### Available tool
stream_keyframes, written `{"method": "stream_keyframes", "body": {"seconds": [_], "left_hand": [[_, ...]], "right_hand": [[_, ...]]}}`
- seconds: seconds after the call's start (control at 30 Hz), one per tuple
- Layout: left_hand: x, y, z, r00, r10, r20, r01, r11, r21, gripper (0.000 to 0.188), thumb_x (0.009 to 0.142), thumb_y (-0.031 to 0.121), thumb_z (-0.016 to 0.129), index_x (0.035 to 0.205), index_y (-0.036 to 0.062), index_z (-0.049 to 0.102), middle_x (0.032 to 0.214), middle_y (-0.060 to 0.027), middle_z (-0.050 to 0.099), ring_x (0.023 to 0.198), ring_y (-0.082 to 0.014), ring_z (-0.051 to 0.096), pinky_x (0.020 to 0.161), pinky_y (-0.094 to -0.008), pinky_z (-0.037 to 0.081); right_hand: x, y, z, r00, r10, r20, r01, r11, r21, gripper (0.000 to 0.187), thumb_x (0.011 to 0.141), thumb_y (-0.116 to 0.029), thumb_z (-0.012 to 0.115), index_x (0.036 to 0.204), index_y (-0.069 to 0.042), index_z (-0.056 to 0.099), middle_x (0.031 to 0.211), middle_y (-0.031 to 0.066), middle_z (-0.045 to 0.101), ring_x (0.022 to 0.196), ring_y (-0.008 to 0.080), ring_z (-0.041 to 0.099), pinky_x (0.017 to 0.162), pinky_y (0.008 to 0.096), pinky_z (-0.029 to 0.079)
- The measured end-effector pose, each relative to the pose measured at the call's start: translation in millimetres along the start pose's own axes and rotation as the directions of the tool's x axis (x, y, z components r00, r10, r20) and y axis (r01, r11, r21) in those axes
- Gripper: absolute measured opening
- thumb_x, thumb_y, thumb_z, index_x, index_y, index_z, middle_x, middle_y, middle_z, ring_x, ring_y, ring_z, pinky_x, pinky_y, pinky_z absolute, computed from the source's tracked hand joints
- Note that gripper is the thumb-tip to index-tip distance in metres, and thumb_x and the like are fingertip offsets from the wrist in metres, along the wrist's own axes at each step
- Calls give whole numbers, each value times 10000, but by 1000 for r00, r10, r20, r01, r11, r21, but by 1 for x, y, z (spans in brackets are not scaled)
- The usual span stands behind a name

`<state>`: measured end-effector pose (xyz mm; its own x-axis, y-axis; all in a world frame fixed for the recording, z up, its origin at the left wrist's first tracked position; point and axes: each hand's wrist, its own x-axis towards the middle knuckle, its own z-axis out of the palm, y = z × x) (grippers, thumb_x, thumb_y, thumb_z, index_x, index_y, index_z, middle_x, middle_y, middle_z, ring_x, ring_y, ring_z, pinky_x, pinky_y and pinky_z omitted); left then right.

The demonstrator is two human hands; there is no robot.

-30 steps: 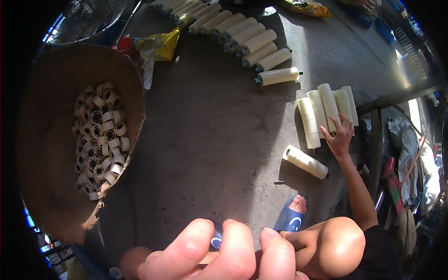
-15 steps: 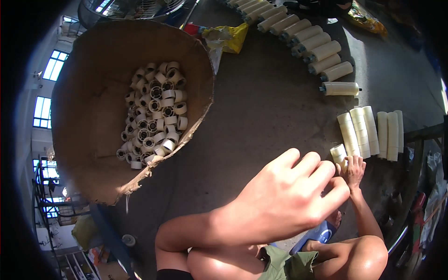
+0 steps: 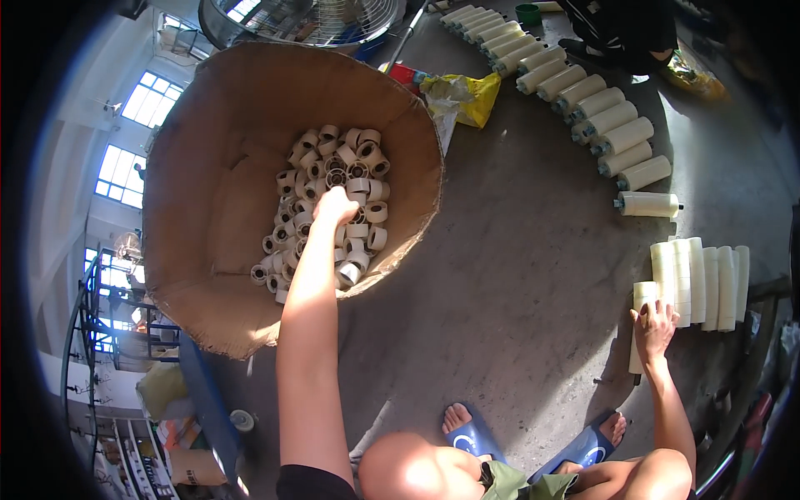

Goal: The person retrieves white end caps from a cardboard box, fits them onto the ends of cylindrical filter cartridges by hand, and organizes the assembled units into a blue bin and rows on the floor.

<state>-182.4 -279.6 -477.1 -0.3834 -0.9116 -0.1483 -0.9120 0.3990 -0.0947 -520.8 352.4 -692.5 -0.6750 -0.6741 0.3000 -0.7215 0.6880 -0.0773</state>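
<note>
A large cardboard box (image 3: 221, 167) stands on the left with a heap of short white tape rolls (image 3: 377, 212) in it. My left hand (image 3: 337, 206) reaches in and touches the upper middle of the heap; its fingertips are hidden, so its grip does not show. On the right, my right hand (image 3: 656, 331) lies over a column of tape rolls (image 3: 644, 293), its fingers bent around it. A rod end sticks out below that column. Beside it, several finished-looking columns of cream rolls (image 3: 682, 279) lie side by side.
A curved row of cream cylinders (image 3: 627, 135) lies on the grey floor (image 3: 500, 292). A yellow bag (image 3: 475, 98) and a metal fan (image 3: 333, 21) are behind the box. A person in dark clothing (image 3: 625, 33) is at the far right. A metal frame (image 3: 762, 333) borders the right.
My left hand has moved from in front of my body, near the right hand, up and left into the box. My right hand stays by the column of rolls; the view has shifted.
</note>
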Motion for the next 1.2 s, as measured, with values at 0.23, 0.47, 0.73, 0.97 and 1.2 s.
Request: {"method": "stream_keyframes", "body": {"seconds": [0.23, 0.47, 0.73, 0.97, 1.2], "left_hand": [[60, -18, 90, 987, -66, -150, 94, 978, 185, 940, 811, 308, 785, 1583, 122, 283, 1475, -391, 418, 1318, -533, 501, 1123, -556, 438], [73, 12, 118, 984, -100, -145, 97, 995, -24, 914, 855, 405, 798, 1602, 273, 288, 1561, -321, 365, 1368, -565, 429, 1103, -621, 430], [79, 14, 112, 982, -176, -72, 170, 982, -86, 972, 768, 378, 864, 1563, 229, 325, 1451, -267, 513, 1312, -465, 538, 1100, -540, 458], [50, 29, 95, 977, -93, -190, 100, 995, 26, 832, 769, 25, 768, 1467, 213, 356, 1465, -264, 444, 1269, -511, 542, 987, -563, 538], [21, 21, 84, 966, -101, -239, 127, 987, 96, 1007, 678, 138, 813, 1551, 144, 313, 1487, -330, 465, 1371, -514, 443, 1111, -556, 438]], "right_hand": [[24, -2, -26, 988, -71, 140, 64, 997, 54, 380, 791, -427, 844, 959, -124, 687, 1084, 114, 638, 1098, 316, 599, 951, 479, 453], [158, 59, -21, 986, -165, 31, 163, 985, 55, 408, 825, -355, 794, 1111, -120, 624, 1095, 111, 613, 1115, 314, 579, 945, 475, 452], [306, 113, 55, 765, -556, 325, 565, 822, 77, 926, 409, -373, 1008, 1265, -216, 692, 1676, 168, 264, 1511, 383, 317, 1112, 608, 326], [321, 98, 48, 739, -489, 464, 529, 847, 49, 758, 330, -426, 989, 1042, -225, 825, 1631, 211, 323, 1525, 394, 256, 1193, 588, 239], [342, 66, 56, 601, -615, 511, 715, 699, 0, 686, 375, -573, 918, 937, -188, 841, 1439, 235, 486, 1386, 389, 402, 1138, 491, 349]]}}
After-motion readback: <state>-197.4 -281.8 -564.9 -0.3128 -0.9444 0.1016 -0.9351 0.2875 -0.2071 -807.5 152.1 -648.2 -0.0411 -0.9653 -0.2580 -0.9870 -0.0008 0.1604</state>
